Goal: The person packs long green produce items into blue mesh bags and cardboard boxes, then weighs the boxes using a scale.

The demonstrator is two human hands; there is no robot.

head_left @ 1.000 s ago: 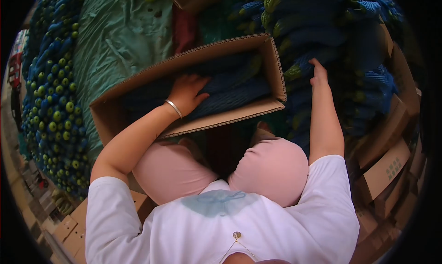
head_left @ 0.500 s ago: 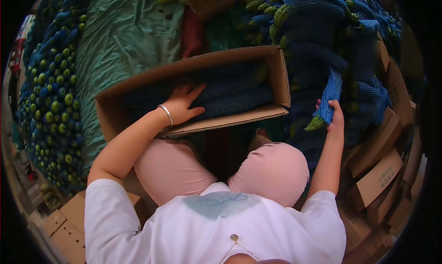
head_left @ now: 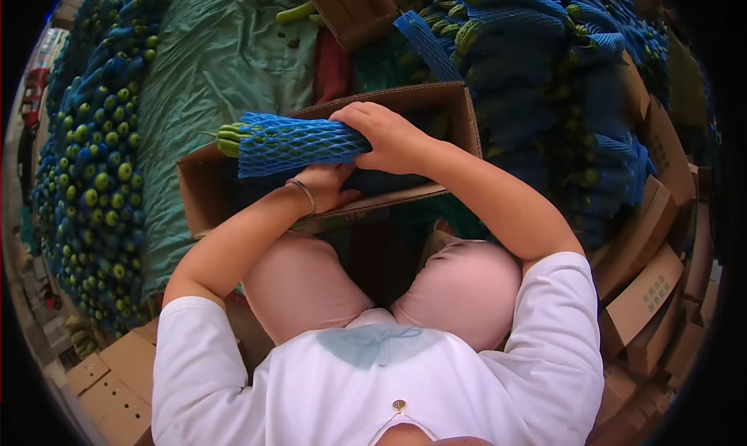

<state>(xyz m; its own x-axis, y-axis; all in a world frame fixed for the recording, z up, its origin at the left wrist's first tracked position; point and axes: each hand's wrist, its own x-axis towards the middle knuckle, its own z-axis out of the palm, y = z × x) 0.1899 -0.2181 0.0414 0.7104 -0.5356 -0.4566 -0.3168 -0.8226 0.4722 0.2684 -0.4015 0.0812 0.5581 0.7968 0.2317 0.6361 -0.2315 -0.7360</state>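
Note:
An open cardboard box (head_left: 428, 96) lies across in front of my knees, with dark blue netted items inside, mostly in shadow. Above its opening is a green vegetable in a blue foam net (head_left: 299, 144), its stem end pointing left. My right hand (head_left: 381, 135) is wrapped round the right end of that netted vegetable. My left hand (head_left: 328, 188) reaches into the box just below it, with the thumb apart near the front edge; its other fingers are partly hidden behind the net.
Many netted vegetables (head_left: 101, 178) are stacked at the left, and a heap of them (head_left: 521, 26) stands at the right. Green cloth (head_left: 226, 49) lies beyond the box. Another carton (head_left: 354, 10) is at the top. Flattened cartons (head_left: 642, 298) lean at the lower right.
My right hand has swung from the right-hand heap to above the box, bringing the netted vegetable. My left hand has shifted slightly right and down. The box has moved slightly.

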